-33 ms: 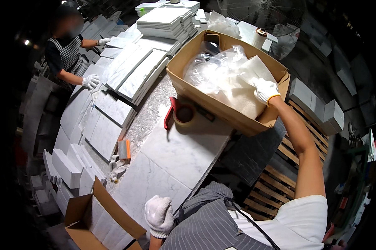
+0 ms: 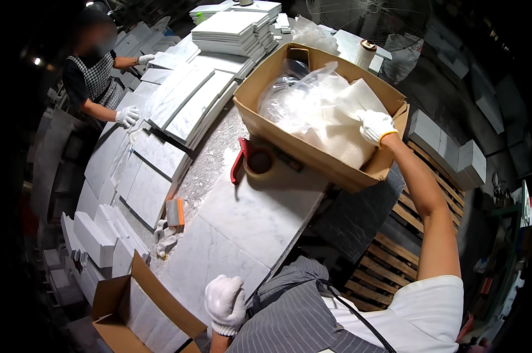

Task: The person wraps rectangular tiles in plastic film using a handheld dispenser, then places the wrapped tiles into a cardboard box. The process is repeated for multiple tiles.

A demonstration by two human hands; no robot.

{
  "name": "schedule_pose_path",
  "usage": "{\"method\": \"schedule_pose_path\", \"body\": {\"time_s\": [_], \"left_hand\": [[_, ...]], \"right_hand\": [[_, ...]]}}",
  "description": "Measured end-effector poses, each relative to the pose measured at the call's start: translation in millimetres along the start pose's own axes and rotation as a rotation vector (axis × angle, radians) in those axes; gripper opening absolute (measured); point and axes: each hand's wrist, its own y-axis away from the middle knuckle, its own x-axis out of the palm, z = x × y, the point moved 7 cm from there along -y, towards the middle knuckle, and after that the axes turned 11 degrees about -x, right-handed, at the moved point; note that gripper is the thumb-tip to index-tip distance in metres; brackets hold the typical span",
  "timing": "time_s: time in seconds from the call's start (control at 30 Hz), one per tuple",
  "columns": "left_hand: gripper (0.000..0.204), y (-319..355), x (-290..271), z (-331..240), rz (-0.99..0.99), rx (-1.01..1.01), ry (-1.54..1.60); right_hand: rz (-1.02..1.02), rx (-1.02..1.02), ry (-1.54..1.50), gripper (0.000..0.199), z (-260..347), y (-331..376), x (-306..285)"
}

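My right hand (image 2: 376, 127), in a white knit glove, reaches into an open cardboard box (image 2: 295, 138). Its fingers are closed on the edge of a white foam sheet (image 2: 355, 144). Beside that sheet, crumpled clear plastic (image 2: 295, 91) fills much of the box. My left hand (image 2: 224, 303), gloved too, is curled into a loose fist by the table's near edge, close to my apron. Nothing sticks out of it. Under and beyond it lie marble tiles (image 2: 230, 250). A roll of tape with a red dispenser (image 2: 240, 162) rests between the tiles and the box.
Marble slabs (image 2: 180, 103) and tile stacks (image 2: 224, 38) cover the table's far side. A co-worker (image 2: 95, 76) stands at the far left. An orange-and-grey block (image 2: 175, 212) lies mid-table. Another open carton (image 2: 142, 265) holds tiles at lower left. Wooden pallets (image 2: 378, 265) are at right.
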Motion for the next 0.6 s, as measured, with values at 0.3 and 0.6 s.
{"method": "schedule_pose_path", "body": {"time_s": [0.3,0.6], "left_hand": [[0.03,-145,94,-80,0.439,-0.129,0.593],[0.052,-264,234,-113,0.725,-0.769,0.957]], "right_hand": [[-0.251,-0.221,-0.087,0.029,33,47,-72],[-0.199,-0.291,-0.251,0.041,87,84,-95]]}}
